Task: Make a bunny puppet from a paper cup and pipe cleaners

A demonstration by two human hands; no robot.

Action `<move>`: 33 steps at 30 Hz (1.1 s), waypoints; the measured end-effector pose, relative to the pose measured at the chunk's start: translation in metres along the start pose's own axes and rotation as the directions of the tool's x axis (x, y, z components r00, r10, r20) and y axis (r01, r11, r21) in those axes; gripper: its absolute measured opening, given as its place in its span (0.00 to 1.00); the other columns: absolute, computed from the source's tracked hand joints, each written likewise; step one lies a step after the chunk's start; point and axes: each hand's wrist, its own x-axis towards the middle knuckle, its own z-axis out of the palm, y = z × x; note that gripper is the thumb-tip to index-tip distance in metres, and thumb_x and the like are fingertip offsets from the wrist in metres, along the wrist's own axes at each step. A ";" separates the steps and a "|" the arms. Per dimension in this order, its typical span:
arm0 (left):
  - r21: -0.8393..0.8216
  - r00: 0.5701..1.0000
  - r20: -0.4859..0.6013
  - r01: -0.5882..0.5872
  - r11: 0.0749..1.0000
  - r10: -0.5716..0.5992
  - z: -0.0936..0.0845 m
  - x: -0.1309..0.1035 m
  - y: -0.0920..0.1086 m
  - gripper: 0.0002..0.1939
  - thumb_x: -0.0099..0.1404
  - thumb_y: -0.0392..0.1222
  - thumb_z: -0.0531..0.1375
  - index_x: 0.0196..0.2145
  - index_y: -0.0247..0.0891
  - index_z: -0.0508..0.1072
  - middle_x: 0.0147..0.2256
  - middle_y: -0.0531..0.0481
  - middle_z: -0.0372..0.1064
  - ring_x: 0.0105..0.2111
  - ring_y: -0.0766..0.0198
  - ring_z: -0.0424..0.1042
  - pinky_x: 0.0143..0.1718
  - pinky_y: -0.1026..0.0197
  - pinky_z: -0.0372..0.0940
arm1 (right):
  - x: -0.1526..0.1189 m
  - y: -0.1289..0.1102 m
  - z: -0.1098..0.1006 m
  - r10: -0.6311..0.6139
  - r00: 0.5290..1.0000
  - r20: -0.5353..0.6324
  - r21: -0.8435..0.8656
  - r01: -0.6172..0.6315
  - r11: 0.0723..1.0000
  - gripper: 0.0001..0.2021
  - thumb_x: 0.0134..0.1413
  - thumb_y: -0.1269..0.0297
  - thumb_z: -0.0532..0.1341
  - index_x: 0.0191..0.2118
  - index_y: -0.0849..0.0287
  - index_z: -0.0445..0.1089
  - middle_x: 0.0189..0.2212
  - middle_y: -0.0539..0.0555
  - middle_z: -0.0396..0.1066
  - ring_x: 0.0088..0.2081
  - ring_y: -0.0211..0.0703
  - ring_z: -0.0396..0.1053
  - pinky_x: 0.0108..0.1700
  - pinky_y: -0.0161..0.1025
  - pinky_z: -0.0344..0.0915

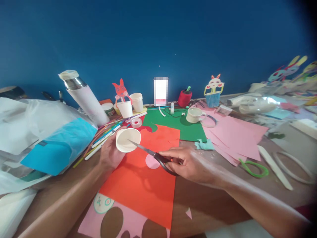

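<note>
My left hand [111, 150] is wrapped around a white paper cup [128, 142], its mouth tipped toward me. In my right hand [184, 162] is a pair of black-handled scissors [146, 150], with fingers around the handles. The blade tips reach over the cup's rim into its mouth; whether they touch the inside, I cannot tell. Below both hands lies a sheet of orange paper [138, 185], with a small pink paper circle [152, 161] on it. A pink sheet with cut-out holes [133, 219] sticks out from under its near edge.
Pens [105, 136] and a tape roll [136, 123] lie at left, near a leaning thermos [84, 99] and a plastic bag [49, 132]. Behind are green paper [170, 124], a mug [195, 115] and decorated cups [124, 108]. Pink sheets [237, 135] and a green ring [255, 170] are at right.
</note>
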 end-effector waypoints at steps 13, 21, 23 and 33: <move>0.071 0.986 0.128 0.097 0.993 -0.106 0.002 0.005 -0.021 0.15 0.61 0.43 0.52 0.45 0.36 0.67 0.39 0.46 0.72 0.37 0.58 0.71 0.39 0.58 0.66 | 0.011 0.001 0.007 0.262 0.948 0.181 0.406 -0.314 0.858 0.12 0.51 0.68 0.54 0.42 0.59 0.67 0.27 0.49 0.72 0.19 0.29 0.67 0.23 0.27 0.59; 0.134 0.989 0.108 0.088 0.987 -0.103 -0.005 0.011 -0.025 0.12 0.62 0.41 0.52 0.39 0.33 0.70 0.34 0.48 0.72 0.32 0.63 0.71 0.34 0.62 0.67 | 0.015 0.001 0.003 0.311 0.922 0.229 0.406 -0.381 0.831 0.10 0.50 0.67 0.55 0.39 0.60 0.66 0.24 0.49 0.72 0.19 0.30 0.67 0.21 0.26 0.56; 0.142 0.987 0.114 0.093 0.985 -0.110 -0.006 0.012 -0.025 0.12 0.61 0.42 0.53 0.39 0.33 0.70 0.36 0.47 0.72 0.34 0.62 0.71 0.35 0.62 0.67 | 0.015 0.001 0.002 0.299 0.926 0.229 0.400 -0.370 0.839 0.10 0.50 0.67 0.55 0.40 0.61 0.67 0.21 0.49 0.71 0.19 0.30 0.67 0.21 0.26 0.56; 0.136 0.988 0.116 0.090 0.987 -0.106 0.001 0.007 -0.022 0.12 0.61 0.42 0.52 0.40 0.34 0.70 0.36 0.48 0.72 0.34 0.63 0.71 0.35 0.64 0.67 | 0.016 0.003 0.005 0.288 0.933 0.215 0.377 -0.352 0.857 0.11 0.50 0.70 0.54 0.41 0.61 0.67 0.18 0.48 0.70 0.20 0.32 0.68 0.22 0.27 0.58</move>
